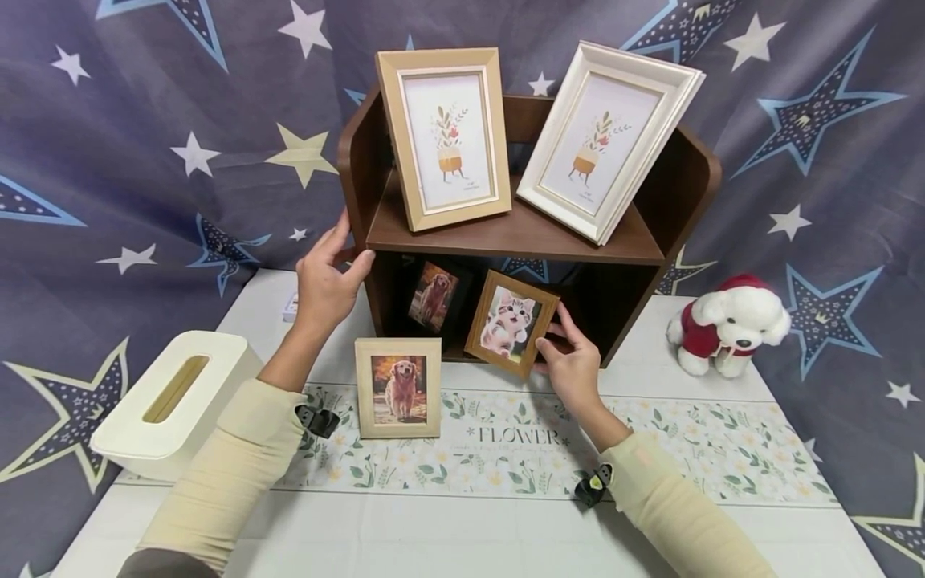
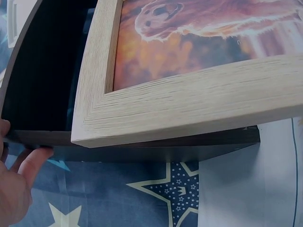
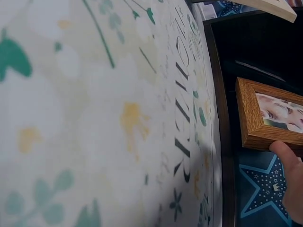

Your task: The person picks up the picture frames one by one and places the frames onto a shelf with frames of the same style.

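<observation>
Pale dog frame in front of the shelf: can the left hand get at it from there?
Likely yes: the left hand only touches the side of the shelf, and nothing visible stands between it and the pale dog frame.

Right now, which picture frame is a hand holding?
The brown kitten frame, in the right hand; the two dog frames and two plant frames aren't held.

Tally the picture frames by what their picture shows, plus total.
Plant: 2 (tan frame, white frame)
Dog: 2 (dark frame, pale wood frame)
Kitten: 1 (brown frame)
Total: 5
</observation>
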Demonstrator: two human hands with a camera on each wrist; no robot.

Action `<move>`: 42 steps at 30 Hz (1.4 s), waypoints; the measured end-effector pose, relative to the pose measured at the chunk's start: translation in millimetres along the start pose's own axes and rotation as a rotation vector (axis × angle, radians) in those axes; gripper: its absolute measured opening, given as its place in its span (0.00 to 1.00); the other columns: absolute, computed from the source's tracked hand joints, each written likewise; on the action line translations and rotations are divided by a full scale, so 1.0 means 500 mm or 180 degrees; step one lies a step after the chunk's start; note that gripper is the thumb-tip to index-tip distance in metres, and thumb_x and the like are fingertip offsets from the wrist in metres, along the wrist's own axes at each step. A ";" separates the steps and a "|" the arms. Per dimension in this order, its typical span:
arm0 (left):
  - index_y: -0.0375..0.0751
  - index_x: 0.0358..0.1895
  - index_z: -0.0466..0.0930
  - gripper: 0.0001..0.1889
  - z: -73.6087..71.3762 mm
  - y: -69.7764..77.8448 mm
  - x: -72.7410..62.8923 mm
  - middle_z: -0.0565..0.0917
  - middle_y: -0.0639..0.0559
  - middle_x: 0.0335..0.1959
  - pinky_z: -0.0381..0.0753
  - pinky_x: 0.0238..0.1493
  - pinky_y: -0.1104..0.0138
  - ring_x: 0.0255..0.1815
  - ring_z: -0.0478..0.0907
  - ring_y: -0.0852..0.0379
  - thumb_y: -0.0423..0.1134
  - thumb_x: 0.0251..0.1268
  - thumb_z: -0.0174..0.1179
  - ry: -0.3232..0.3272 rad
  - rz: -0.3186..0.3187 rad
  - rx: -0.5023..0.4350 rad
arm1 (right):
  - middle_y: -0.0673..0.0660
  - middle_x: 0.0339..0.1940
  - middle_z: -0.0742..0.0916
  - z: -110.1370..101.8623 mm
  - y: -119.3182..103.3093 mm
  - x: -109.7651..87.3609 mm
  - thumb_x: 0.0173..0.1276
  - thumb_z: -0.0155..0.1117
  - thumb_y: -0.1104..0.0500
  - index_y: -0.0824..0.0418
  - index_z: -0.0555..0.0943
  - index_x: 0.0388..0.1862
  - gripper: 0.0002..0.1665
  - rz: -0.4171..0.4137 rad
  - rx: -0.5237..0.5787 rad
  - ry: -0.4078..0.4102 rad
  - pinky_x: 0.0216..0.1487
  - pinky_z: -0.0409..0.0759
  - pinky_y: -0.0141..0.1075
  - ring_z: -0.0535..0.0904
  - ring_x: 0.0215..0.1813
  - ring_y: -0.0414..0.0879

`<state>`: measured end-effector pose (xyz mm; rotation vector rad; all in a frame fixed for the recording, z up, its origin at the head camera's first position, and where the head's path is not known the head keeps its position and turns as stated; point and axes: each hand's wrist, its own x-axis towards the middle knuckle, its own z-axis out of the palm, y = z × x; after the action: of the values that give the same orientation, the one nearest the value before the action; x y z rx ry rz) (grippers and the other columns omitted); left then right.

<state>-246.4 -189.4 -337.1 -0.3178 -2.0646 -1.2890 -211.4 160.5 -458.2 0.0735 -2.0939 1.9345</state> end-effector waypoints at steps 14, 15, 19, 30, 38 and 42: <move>0.48 0.74 0.70 0.34 0.000 -0.004 0.000 0.80 0.49 0.68 0.82 0.55 0.81 0.57 0.84 0.50 0.29 0.64 0.66 0.0012 0.0033 -0.0017 | 0.63 0.58 0.84 0.018 0.020 0.024 0.69 0.65 0.71 0.33 0.68 0.76 0.45 0.0012 -0.0147 0.0104 0.30 0.90 0.35 0.88 0.40 0.36; 0.48 0.74 0.70 0.34 0.001 -0.004 0.000 0.80 0.48 0.68 0.81 0.54 0.81 0.57 0.84 0.49 0.28 0.64 0.66 0.0011 0.0036 -0.0021 | 0.63 0.58 0.84 0.020 0.022 0.025 0.69 0.65 0.71 0.33 0.68 0.76 0.45 0.0008 -0.0184 0.0113 0.29 0.89 0.34 0.88 0.39 0.36; 0.48 0.74 0.70 0.34 0.002 -0.002 0.000 0.80 0.47 0.68 0.80 0.52 0.84 0.55 0.85 0.47 0.28 0.64 0.66 0.0008 0.0037 -0.0026 | 0.60 0.58 0.86 0.027 0.028 0.031 0.70 0.65 0.69 0.31 0.67 0.75 0.45 -0.0008 -0.0341 0.0178 0.27 0.89 0.34 0.89 0.36 0.39; 0.48 0.74 0.69 0.35 0.002 -0.001 -0.001 0.80 0.47 0.68 0.79 0.52 0.85 0.56 0.85 0.47 0.27 0.63 0.66 0.0037 0.0073 -0.0031 | 0.59 0.58 0.85 0.049 0.032 0.051 0.70 0.64 0.69 0.33 0.67 0.76 0.44 0.0056 -0.0418 0.0259 0.32 0.91 0.44 0.89 0.45 0.57; 0.47 0.74 0.69 0.35 0.002 0.000 -0.002 0.80 0.47 0.68 0.85 0.57 0.71 0.57 0.84 0.50 0.28 0.64 0.66 0.0041 0.0055 0.0002 | 0.58 0.58 0.85 0.058 0.032 0.060 0.71 0.63 0.68 0.30 0.66 0.76 0.44 0.0076 -0.0460 0.0252 0.32 0.91 0.45 0.90 0.44 0.58; 0.47 0.73 0.70 0.34 0.002 0.002 0.000 0.81 0.46 0.67 0.84 0.55 0.76 0.57 0.84 0.49 0.28 0.64 0.66 0.0054 0.0052 -0.0007 | 0.57 0.59 0.85 0.061 0.032 0.064 0.72 0.63 0.67 0.30 0.66 0.76 0.43 0.0124 -0.0437 0.0257 0.32 0.91 0.44 0.90 0.46 0.56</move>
<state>-246.0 -188.0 -336.7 -0.3231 -2.0426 -1.2801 -251.1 137.3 -467.6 -0.0732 -2.1827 1.7781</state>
